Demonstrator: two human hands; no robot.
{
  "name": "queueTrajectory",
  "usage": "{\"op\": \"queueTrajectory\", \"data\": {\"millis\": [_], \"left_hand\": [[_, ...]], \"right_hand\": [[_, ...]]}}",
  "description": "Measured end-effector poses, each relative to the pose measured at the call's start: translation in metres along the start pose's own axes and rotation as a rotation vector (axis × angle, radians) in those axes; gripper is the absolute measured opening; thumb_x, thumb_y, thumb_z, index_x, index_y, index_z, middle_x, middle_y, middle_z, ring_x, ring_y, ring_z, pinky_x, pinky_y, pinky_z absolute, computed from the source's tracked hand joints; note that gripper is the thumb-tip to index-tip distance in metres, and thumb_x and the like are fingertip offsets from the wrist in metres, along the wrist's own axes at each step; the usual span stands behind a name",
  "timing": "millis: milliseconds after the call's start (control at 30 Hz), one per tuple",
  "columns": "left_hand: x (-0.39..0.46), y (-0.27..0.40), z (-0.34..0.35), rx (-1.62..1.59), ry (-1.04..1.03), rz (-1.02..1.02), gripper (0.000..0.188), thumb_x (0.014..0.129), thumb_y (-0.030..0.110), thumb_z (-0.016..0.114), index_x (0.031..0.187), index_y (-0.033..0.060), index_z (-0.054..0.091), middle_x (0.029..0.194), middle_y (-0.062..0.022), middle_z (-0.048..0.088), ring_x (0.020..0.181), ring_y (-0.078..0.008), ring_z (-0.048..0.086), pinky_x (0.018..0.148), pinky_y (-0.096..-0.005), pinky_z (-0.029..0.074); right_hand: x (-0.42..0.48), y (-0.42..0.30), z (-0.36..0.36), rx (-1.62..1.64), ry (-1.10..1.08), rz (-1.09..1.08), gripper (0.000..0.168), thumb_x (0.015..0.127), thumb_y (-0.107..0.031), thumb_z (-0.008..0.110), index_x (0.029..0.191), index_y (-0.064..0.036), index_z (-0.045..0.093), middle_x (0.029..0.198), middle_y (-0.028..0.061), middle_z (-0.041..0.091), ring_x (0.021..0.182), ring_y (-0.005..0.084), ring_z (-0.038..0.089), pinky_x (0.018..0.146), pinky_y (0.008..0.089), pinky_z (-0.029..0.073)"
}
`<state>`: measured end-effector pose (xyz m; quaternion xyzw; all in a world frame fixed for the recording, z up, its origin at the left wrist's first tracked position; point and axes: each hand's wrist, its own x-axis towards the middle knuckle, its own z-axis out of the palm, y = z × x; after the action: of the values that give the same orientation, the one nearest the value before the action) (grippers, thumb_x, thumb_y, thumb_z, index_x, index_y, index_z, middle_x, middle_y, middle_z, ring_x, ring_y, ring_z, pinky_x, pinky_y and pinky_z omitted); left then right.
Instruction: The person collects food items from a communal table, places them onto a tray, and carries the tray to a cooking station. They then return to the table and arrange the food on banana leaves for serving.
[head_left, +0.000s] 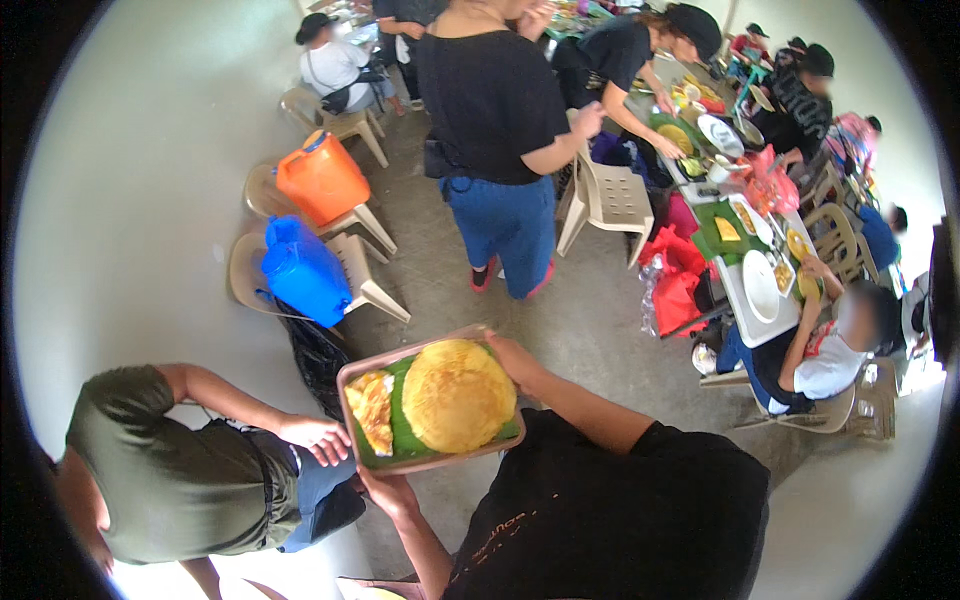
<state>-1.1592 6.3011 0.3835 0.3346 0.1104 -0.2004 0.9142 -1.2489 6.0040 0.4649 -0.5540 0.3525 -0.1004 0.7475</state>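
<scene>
A shallow pinkish-brown rectangular tray (435, 466) is held up between my two hands. My left hand (388, 491) grips its lower edge near the left corner, the palm partly hidden. At the upper right corner, my right hand (514, 363) holds the rim, fingers mostly behind it. Green banana leaf (409, 442) lines the tray. On the leaf lie a large round, golden pancake-like food (459, 396) and, to its left, a smaller browned, folded egg-like piece (372, 411). Another person's hand (319, 439), from an olive sleeve, is beside the tray's left edge; whether it touches cannot be told.
Plastic chairs at left hold an orange jerrycan (324, 178) and a blue one (306, 271). A person in a black top (491, 105) stands ahead. People surround a long table (776, 328) with food and dishes at right; red bags (679, 296) lie beside it.
</scene>
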Motion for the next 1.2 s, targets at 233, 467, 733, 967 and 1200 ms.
{"op": "queueTrajectory", "data": {"millis": [233,467,733,967,1200], "left_hand": [[0.068,-0.02,0.07,0.007,-0.02,-0.09,0.049,0.097,0.039,0.032,0.13,0.0028,0.039,0.135,-0.0088,0.041,0.12,-0.023,0.042,0.1,-0.0392,0.033],[0.192,-0.038,0.151,0.124,-0.093,-0.061,0.049,0.097,0.038,0.032,0.13,0.0025,0.039,0.133,-0.0097,0.043,0.12,-0.0235,0.042,0.1,-0.0378,0.032],[0.314,-0.038,0.264,0.141,-0.015,-0.073,0.051,0.096,0.038,0.033,0.133,0.0031,0.035,0.137,-0.0124,0.037,0.123,-0.0275,0.038,0.1,-0.0412,0.033],[0.424,-0.052,0.331,0.11,0.016,-0.026,0.051,0.096,0.038,0.036,0.131,0.0007,0.036,0.133,-0.0128,0.042,0.12,-0.0279,0.042,0.1,-0.0399,0.034],[0.524,-0.055,0.39,0.089,0.004,-0.074,0.045,0.096,0.036,0.036,0.125,0.0018,0.042,0.126,-0.012,0.048,0.114,-0.0256,0.048,0.096,-0.0388,0.038]], "right_hand": [[0.058,-0.025,-0.029,0.125,0.127,-0.009,0.065,0.093,-0.052,0.035,0.124,0.004,0.046,0.122,0.0166,0.052,0.109,0.0225,0.051,0.093,0.035,0.039],[0.176,-0.067,-0.052,0.287,0.177,-0.02,0.063,0.093,-0.051,0.038,0.124,0.002,0.045,0.118,0.0118,0.054,0.103,0.0208,0.054,0.085,0.0324,0.044],[0.288,-0.192,-0.046,0.311,0.061,-0.06,0.048,0.097,-0.042,0.036,0.119,-0.002,0.05,0.112,0.0075,0.059,0.097,0.0164,0.058,0.084,0.0304,0.047],[0.375,-0.267,-0.039,0.328,0.038,-0.091,0.048,0.097,-0.042,0.035,0.12,-0.002,0.049,0.111,0.0081,0.059,0.099,0.0172,0.058,0.084,0.0308,0.047],[0.452,-0.329,-0.011,0.459,0.117,-0.039,0.052,0.096,-0.046,0.032,0.123,-0.004,0.047,0.116,0.0092,0.057,0.103,0.0189,0.057,0.087,0.0313,0.047]]}}
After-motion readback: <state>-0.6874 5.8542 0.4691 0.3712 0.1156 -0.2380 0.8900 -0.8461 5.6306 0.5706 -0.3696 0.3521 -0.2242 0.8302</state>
